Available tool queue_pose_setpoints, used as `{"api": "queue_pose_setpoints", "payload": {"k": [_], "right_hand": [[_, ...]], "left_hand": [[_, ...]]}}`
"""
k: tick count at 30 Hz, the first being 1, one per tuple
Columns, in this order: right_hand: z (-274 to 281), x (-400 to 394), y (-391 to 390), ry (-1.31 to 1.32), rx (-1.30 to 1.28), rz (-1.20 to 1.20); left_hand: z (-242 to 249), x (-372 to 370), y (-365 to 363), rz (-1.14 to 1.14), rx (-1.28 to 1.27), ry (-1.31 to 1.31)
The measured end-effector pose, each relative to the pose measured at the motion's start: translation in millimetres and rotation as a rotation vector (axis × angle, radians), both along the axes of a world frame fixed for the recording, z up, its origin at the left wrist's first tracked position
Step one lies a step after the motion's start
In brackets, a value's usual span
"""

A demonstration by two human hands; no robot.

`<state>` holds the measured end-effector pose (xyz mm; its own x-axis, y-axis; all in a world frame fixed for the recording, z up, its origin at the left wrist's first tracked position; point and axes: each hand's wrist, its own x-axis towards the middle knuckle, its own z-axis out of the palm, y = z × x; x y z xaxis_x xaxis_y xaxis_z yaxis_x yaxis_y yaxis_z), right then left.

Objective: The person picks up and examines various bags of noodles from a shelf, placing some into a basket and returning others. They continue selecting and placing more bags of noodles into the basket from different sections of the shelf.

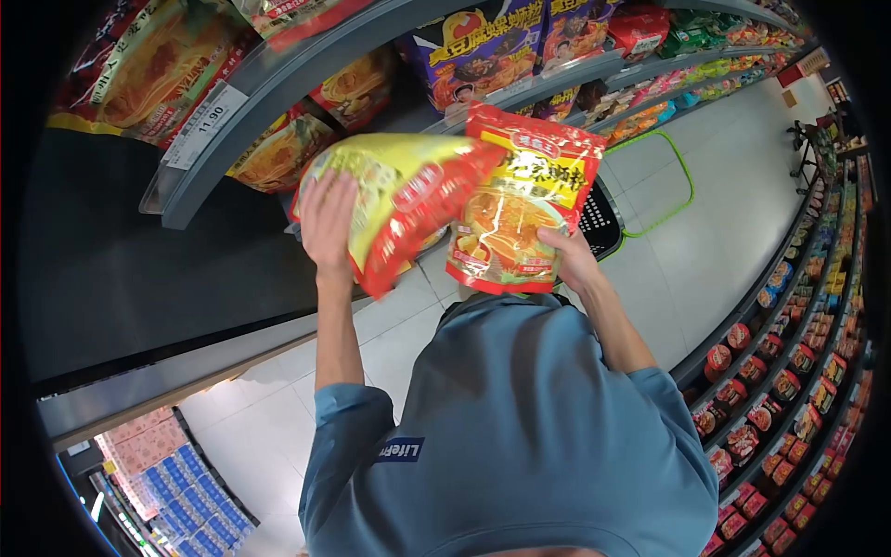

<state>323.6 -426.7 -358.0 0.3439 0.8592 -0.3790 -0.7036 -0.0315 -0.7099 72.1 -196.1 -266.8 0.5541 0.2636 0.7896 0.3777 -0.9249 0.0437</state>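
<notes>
A yellow and red noodle bag (408,190), slightly blurred and tilted, is under my left hand (329,218), whose fingers lie over its left end. My right hand (568,255) grips a second red and yellow bag (510,213) at its lower right edge, with the thumb on the front. That bag faces up, showing a bowl of noodles. The two bags overlap in front of my chest, close to the shelf front (278,79).
Purple noodle bags (478,51) and other packets fill the shelves ahead. A price tag (206,123) reads 11.90. Behind my right hand is a black basket (599,223) with a green handle (689,176). Shelves of cup noodles (738,336) curve along the right.
</notes>
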Motion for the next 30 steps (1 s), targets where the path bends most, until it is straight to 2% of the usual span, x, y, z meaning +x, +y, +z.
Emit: {"api": "queue_pose_setpoints", "payload": {"k": [3, 5, 6, 8, 9, 10, 12, 13, 15, 18, 23, 30], "right_hand": [[-5, 6, -5, 0.048, -0.007, -0.002], [-10, 6, -3, 0.038, -0.017, -0.023], [-11, 6, -3, 0.023, -0.020, -0.052], [-10, 13, -8, 0.012, -0.017, -0.057], [-13, 16, -8, 0.001, -0.017, -0.080], [-14, 18, -8, -0.010, -0.017, -0.103], [-11, 20, -6, -0.029, 0.001, -0.114], [-16, 23, -5, -0.067, -0.003, -0.074], [-16, 23, -4, -0.123, -0.023, -0.033], [-8, 19, -3, -0.110, -0.028, -0.028], [-12, 28, -24, -0.043, -0.026, -0.100], [-25, 49, -55, -0.047, -0.078, -0.126]], "left_hand": [[11, -9, -35, 0.008, 0.018, -0.008], [1, -12, -53, 0.048, -0.359, -0.245], [-1, -5, -65, 0.002, -0.578, -0.462], [0, 4, -80, 0.205, -0.873, -0.377], [1, 9, -82, 0.174, -0.931, -0.343], [-9, 18, -87, 0.142, -1.161, -0.489], [-18, 28, -93, 0.115, -1.496, -0.443], [-29, 32, -94, 0.115, -1.504, -0.432], [-50, 44, -93, -0.095, -1.783, -0.482], [-52, 66, -94, -0.173, -1.959, -0.578], [-68, 79, -92, -0.223, -2.128, -0.451], [-84, 107, -104, -0.229, -2.210, -0.370]]}}
